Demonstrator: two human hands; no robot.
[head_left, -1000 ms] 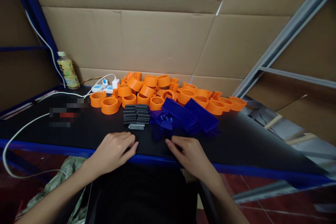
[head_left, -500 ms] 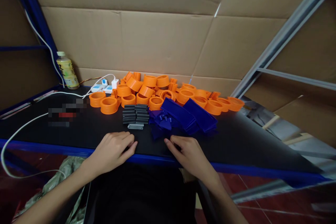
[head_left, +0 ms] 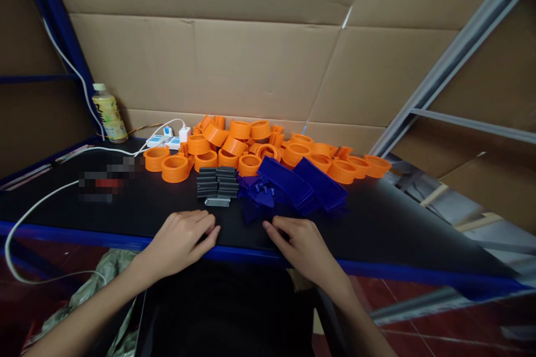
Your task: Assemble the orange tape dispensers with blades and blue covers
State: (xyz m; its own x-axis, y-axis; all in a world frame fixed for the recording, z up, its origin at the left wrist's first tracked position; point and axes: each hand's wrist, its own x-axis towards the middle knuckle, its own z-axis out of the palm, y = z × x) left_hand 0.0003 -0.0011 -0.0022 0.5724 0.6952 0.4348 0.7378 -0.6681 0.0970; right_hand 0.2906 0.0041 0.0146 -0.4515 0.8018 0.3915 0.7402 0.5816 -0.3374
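Note:
My left hand (head_left: 187, 235) rests on the front edge of the black tabletop, its fingers curled in and nothing showing in them. Just beyond it lie dark grey ribbed pieces (head_left: 217, 182) in two stacks, with a clear, shiny bar (head_left: 217, 201) in front. My right hand (head_left: 298, 236) also lies loosely closed at the edge, holding nothing that I can see. Nearest to it are flat blue plastic pieces (head_left: 288, 181) in an overlapping pile, with small blue parts (head_left: 263, 188) at their left. Behind everything, orange plastic rings (head_left: 250, 165) are heaped, several lying on others.
A drink bottle (head_left: 110, 114) stands at the back left beside a white power strip (head_left: 170, 141) with plugs in it. A white cable (head_left: 37, 201) loops over the table's left side. Cardboard (head_left: 268, 67) walls the back; a metal frame (head_left: 452, 56) slants at right.
The whole view has shifted very slightly to the right. Both hands and the pieces on the table hold the same places.

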